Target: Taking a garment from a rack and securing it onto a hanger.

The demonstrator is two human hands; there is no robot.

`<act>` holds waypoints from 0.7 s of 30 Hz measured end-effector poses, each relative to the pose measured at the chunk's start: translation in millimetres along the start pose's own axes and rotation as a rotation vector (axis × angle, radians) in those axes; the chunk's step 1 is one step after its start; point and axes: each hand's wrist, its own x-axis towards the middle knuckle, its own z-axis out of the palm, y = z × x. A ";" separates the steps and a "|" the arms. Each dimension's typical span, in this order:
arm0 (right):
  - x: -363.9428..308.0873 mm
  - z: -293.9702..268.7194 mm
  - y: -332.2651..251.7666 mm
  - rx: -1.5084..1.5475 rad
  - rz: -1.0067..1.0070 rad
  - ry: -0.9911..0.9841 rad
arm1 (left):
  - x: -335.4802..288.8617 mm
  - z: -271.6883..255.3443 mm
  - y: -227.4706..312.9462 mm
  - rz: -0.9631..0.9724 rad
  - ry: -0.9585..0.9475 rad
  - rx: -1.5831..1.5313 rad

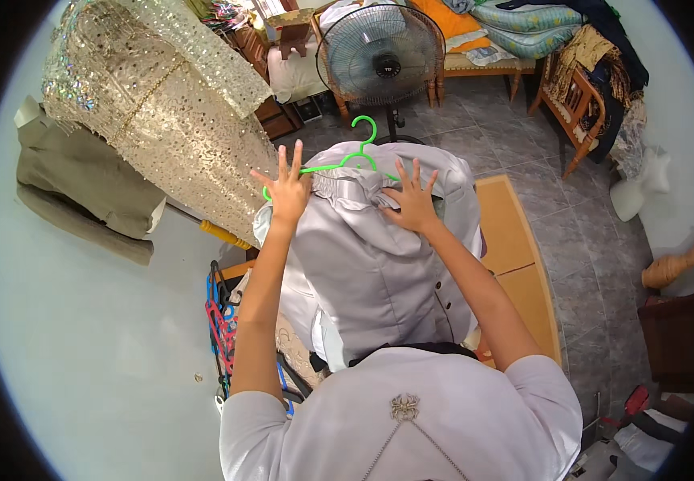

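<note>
Pale grey, faintly lilac short-slv. top (327, 433), smooth fabric w/ slight sheen. Loose, wide left slv. (252, 429) & right slv. (546, 401), same colour, both ending abv. the elbow. Long, thin dark-silver metal chain (429, 442) forms an inverted V on the chest, w/ a bronze-toned spider-shaped metal pendant (404, 407), legs splayed, approx. central. Forearms bare; left hand (287, 196) & right hand (413, 206) ditto, w/ slim fingers.

One green hanger (360, 152), one fan (386, 66), one spider ornament (404, 407)
</note>
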 end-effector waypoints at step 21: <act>12.4 18.3 -11.5 0.085 0.006 0.116 | 23.6 16.3 -6.4 0.172 -0.026 -0.188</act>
